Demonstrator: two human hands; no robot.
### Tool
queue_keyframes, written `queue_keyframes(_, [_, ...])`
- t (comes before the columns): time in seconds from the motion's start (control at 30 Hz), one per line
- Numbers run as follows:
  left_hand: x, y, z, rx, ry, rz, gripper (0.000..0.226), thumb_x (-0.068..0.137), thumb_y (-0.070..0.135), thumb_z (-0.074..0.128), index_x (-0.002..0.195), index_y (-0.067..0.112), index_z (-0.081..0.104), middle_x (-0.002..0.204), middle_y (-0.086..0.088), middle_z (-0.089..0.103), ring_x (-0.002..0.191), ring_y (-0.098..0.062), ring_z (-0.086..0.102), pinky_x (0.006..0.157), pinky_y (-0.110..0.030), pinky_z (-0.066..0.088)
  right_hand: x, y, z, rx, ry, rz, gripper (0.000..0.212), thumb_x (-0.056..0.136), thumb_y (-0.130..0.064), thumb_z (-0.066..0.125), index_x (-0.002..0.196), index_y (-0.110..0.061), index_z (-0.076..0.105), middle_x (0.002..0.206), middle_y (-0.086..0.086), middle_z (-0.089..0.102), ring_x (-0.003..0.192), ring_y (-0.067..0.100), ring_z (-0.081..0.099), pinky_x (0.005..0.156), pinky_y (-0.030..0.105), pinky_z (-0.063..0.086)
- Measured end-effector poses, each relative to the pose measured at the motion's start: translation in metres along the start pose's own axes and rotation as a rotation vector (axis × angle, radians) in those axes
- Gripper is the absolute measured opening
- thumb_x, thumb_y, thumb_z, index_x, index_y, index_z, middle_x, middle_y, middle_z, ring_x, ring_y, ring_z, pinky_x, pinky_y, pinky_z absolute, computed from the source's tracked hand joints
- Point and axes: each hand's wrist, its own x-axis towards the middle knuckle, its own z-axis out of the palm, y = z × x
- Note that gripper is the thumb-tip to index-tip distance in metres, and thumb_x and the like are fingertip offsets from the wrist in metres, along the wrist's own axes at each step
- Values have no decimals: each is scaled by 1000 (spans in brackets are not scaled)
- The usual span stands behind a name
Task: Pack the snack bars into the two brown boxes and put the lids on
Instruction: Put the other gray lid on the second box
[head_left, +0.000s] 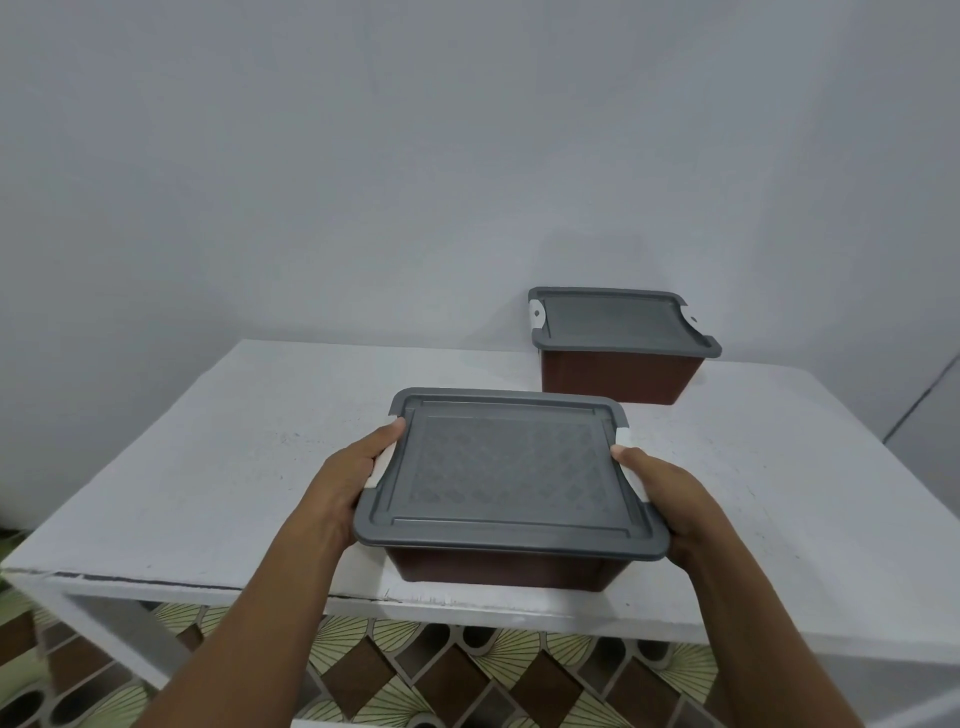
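Soft, even, fairly dim light filled the scene. The far box (618, 375) cast a faint shadow up the wall (587, 254). Wide-angle distortion bowed the table (208, 467) edges, and detail looked slightly soft.

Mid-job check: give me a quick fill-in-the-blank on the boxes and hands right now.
1. The lid on the near box is ___ in colour.
2. Behind the far box is the ___.
3. The left hand and right hand grip the ___ box.
Missing: grey; wall; near.
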Motion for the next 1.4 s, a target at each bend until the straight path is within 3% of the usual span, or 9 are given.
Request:
queue_keyframes(0.13, [2, 2, -2, 66, 1, 17, 56, 68, 50, 91, 111, 17, 78, 117, -10, 74, 98, -35, 75, 86, -57, 60, 1, 0, -1, -4, 4, 1, 38, 97, -42, 60, 117, -10, 64, 107, 15, 72, 93, 35, 72, 79, 51, 62])
queue_keyframes(0.3, [2, 4, 0, 103, -6, 39, 41, 79, 40, 86, 107, 12, 78, 108, -11, 78, 92, -33, 77, 86, -55, 61, -1, 0, 0, 5, -3, 3, 38, 97, -41, 60, 117, -10, 64, 105, 15, 72, 90, 34, 73, 69, 43, 62])
queue_keyframes(0.5, [-2, 5, 3, 109, -14, 69, 35, 84, 37, 82, 107, 11, 77, 96, -8, 80, 86, -31, 78, 82, -51, 62, -3, -1, 0, -3, 1, -10, 32, 98, -40, 58, 110, -11, 65, 100, 14, 73, 90, 34, 73, 77, 48, 62])
queue_keyframes(0.67, [0, 4, 1, 125, -7, 53, 40, 83, 40, 83, 110, 10, 77, 104, -12, 79, 91, -35, 77, 85, -55, 61, -2, -1, 1, -16, 3, -12, 32, 99, -40, 57, 110, -12, 65, 100, 14, 73, 91, 33, 72, 80, 48, 61])
queue_keyframes(0.77, [1, 4, -1, 122, -8, 40, 42, 82, 40, 83, 113, 11, 76, 106, -12, 78, 93, -35, 77, 87, -56, 60, -2, -2, 1, -14, 8, -13, 32, 99, -40, 57, 111, -12, 65, 101, 12, 72, 89, 32, 73, 70, 41, 62])
queue_keyframes(0.9, [-2, 8, 4, 173, -19, 44, 30, 90, 38, 75, 104, 12, 75, 86, -7, 79, 83, -29, 76, 76, -47, 62, -1, -2, -2, -27, 4, -10, 36, 98, -43, 59, 114, -12, 67, 100, 11, 75, 87, 30, 75, 71, 41, 62])
queue_keyframes(1.03, [6, 12, 7, 277, -5, 72, 35, 96, 42, 67, 116, 13, 69, 105, -1, 69, 90, -20, 68, 80, -42, 59, 1, -11, 3, -147, 49, -10, 44, 101, -53, 47, 115, -13, 61, 107, 5, 67, 94, 25, 67, 87, 43, 57])
queue_keyframes(1.17, [18, 15, 5, 470, 23, 100, 46, 99, 53, 56, 120, 13, 65, 107, -1, 67, 96, -24, 67, 85, -41, 57, 1, -16, 11, -270, 109, 5, 45, 103, -57, 35, 109, -17, 53, 95, 3, 56, 80, 17, 57, 80, 38, 49])
queue_keyframes(1.4, [12, 13, 11, 644, 73, 164, 54, 101, 63, 41, 91, 17, 67, 92, -1, 66, 87, -21, 66, 72, -35, 48, 8, -11, 11, -396, 133, -27, 66, 99, -66, 30, 119, -12, 62, 111, 10, 63, 95, 24, 63, 83, 37, 50])
